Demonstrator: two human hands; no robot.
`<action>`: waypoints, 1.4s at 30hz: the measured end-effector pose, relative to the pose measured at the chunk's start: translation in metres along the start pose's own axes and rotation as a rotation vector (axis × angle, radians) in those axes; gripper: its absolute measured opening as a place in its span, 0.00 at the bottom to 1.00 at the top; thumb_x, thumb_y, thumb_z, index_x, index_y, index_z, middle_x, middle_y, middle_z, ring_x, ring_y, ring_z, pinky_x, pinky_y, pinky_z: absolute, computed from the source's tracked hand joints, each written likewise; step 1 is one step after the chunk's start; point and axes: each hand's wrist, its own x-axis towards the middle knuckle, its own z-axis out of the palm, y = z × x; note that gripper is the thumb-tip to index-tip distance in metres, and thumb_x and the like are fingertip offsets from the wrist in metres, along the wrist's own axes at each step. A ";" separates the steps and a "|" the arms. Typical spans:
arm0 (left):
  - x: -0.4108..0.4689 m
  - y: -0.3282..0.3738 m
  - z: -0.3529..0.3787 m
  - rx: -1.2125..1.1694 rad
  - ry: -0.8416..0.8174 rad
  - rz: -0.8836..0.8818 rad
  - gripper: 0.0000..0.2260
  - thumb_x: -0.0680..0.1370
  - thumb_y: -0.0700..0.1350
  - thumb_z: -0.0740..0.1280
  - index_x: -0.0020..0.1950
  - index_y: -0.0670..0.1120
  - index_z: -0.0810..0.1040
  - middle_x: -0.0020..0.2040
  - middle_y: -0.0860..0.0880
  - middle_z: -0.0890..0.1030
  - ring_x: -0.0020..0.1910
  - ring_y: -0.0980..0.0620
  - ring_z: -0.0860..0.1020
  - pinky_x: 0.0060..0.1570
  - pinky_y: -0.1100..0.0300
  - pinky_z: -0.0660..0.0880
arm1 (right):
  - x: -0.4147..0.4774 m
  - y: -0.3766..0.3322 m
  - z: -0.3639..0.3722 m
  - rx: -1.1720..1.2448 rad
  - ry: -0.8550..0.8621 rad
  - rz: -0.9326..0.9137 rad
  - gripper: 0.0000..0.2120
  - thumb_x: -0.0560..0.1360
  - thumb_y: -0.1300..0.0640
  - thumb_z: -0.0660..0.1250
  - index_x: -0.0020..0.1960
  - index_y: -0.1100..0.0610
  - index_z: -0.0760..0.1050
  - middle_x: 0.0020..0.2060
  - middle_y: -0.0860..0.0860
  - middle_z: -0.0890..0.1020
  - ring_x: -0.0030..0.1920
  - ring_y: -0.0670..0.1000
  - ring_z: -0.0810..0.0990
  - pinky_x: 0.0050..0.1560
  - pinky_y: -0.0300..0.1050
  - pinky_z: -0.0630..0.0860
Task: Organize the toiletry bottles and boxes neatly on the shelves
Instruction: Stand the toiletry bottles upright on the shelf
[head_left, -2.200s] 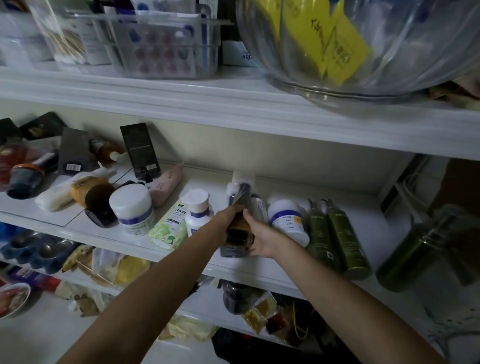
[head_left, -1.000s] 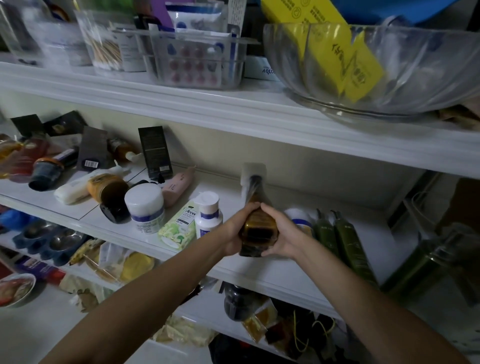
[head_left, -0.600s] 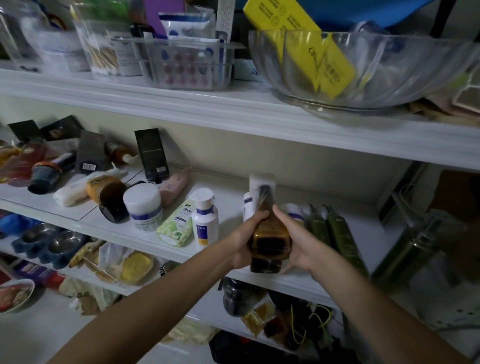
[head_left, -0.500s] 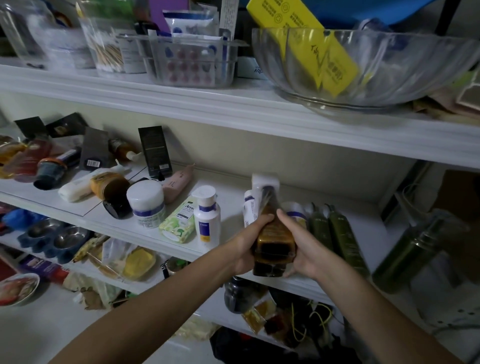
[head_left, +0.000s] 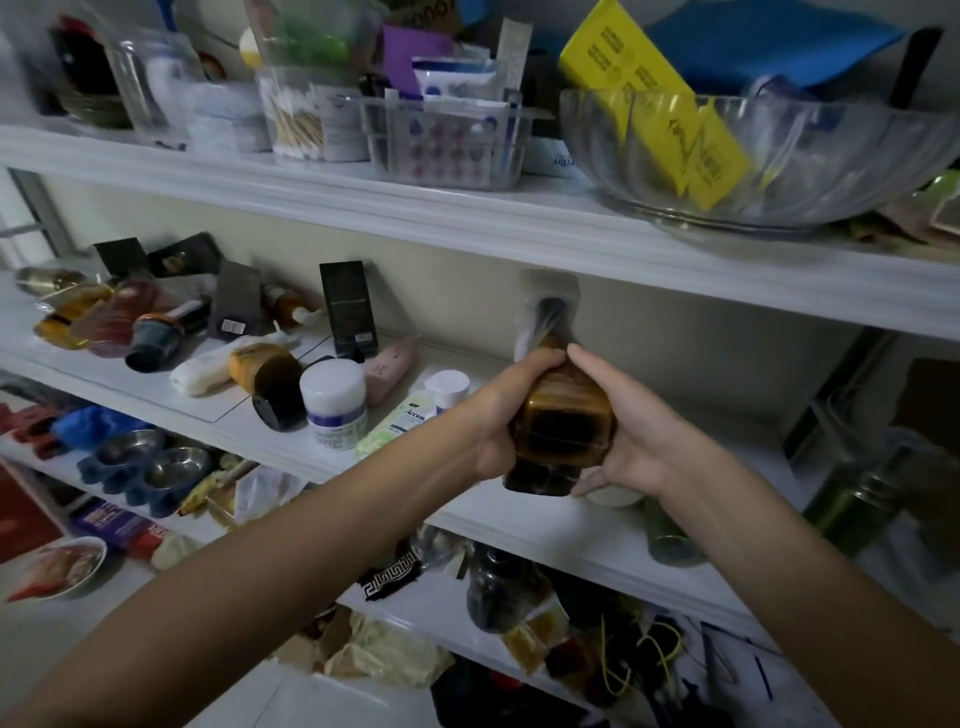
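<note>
Both hands were clamped on the amber bottle (head_left: 563, 421): left hand (head_left: 498, 410) curled round its left side up to the shoulder, right hand (head_left: 639, 436) cupping the right side and lower corner. The two-sided grip reads as steadying a heavy, slick body while squaring it up, not a quick carry. The bottle sat over the front edge of the middle shelf (head_left: 519, 512), right of the small white-capped bottle (head_left: 447, 387) and green packet (head_left: 395, 421). Couldn't tell if its base touched anything; a white round lid (head_left: 613, 498) peeked out just under it. Likely slot is the bare stretch by the back wall, since the left half was jammed with tipped bottles and the white jar (head_left: 335, 400). Long axis ran near vertical, clear cap (head_left: 548, 301) up and leaning away toward the wall, base down toward the camera. The cap was blurred, so the exact tilt is soft.
</note>
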 end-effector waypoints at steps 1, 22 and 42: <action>-0.004 0.006 -0.003 0.001 -0.004 0.004 0.19 0.76 0.59 0.63 0.55 0.44 0.78 0.52 0.41 0.80 0.52 0.42 0.77 0.60 0.50 0.72 | 0.000 -0.005 0.006 -0.009 -0.011 -0.005 0.28 0.68 0.32 0.64 0.58 0.50 0.77 0.52 0.56 0.83 0.54 0.59 0.80 0.59 0.64 0.70; -0.050 0.108 -0.215 0.053 0.096 0.061 0.18 0.75 0.57 0.65 0.49 0.43 0.80 0.48 0.40 0.82 0.50 0.43 0.79 0.55 0.50 0.74 | 0.092 -0.045 0.224 -0.062 -0.140 -0.084 0.31 0.66 0.30 0.64 0.61 0.49 0.74 0.56 0.58 0.80 0.58 0.60 0.77 0.62 0.71 0.65; -0.002 0.059 -0.280 0.004 -0.034 -0.109 0.16 0.76 0.55 0.64 0.52 0.42 0.79 0.57 0.38 0.80 0.56 0.42 0.79 0.57 0.51 0.74 | 0.133 0.028 0.248 -0.079 0.082 0.038 0.51 0.47 0.25 0.69 0.65 0.49 0.69 0.56 0.55 0.79 0.56 0.55 0.78 0.58 0.57 0.76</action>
